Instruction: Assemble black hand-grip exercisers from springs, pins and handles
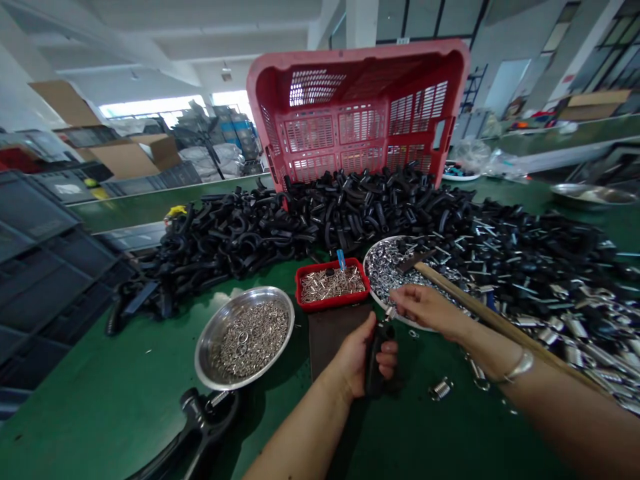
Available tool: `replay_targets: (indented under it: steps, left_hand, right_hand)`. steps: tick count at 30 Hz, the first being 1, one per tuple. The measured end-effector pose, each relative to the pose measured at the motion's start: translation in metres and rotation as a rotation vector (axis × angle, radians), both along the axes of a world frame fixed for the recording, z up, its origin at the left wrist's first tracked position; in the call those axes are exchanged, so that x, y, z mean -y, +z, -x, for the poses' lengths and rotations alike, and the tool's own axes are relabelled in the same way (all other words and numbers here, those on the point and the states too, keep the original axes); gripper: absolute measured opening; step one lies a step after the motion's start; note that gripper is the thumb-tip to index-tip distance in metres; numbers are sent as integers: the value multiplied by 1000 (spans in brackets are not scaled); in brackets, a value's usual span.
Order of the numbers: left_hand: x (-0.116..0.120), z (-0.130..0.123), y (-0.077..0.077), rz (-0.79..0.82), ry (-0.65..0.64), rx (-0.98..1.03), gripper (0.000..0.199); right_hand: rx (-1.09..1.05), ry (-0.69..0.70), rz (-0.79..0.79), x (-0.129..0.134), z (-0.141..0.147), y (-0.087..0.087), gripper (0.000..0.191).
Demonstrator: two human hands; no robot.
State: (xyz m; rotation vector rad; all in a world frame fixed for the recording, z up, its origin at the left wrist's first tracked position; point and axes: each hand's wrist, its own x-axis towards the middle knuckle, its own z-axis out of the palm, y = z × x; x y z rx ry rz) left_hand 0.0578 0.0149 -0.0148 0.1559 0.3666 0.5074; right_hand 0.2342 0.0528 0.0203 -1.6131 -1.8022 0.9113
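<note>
My left hand [360,357] is shut around a black plastic part [374,360], which stands upright in its grip. My right hand [425,310] reaches in from the right and pinches a small metal piece [389,313] at the top of that part. Just behind the hands lie a round dish of small metal rings [385,273] and a red tray of metal pins [333,285]. A steel dish of small metal parts [245,337] sits to the left. A small metal spring [440,389] lies on the green table [125,413] near my right hand.
Heaps of black plastic parts [300,217] and mixed metal pieces [550,287] cover the table's far side. A tipped red plastic crate [357,113] rests behind them. A wooden stick [500,320] lies under my right arm. Grey crates [45,287] stand at the left.
</note>
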Motion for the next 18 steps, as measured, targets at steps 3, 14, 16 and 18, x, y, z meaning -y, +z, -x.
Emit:
replay_targets:
  steps: [3,14,16,18]
  left_hand:
    - [-2,2,0,72,146,93,27]
    - [-5,3,-7,120,227,157,23]
    - [-6,2,-7,112,219,158,24]
    - [-6,1,-8,109,213,143,25]
  right_hand:
    - [401,68,-331,-11,-17,1,25]
    - [720,191,-384,-13,-14,-8,18]
    - [713,135,-388,-12,-17,-6,20]
    - [660,80,-417,-7,-14,-1,19]
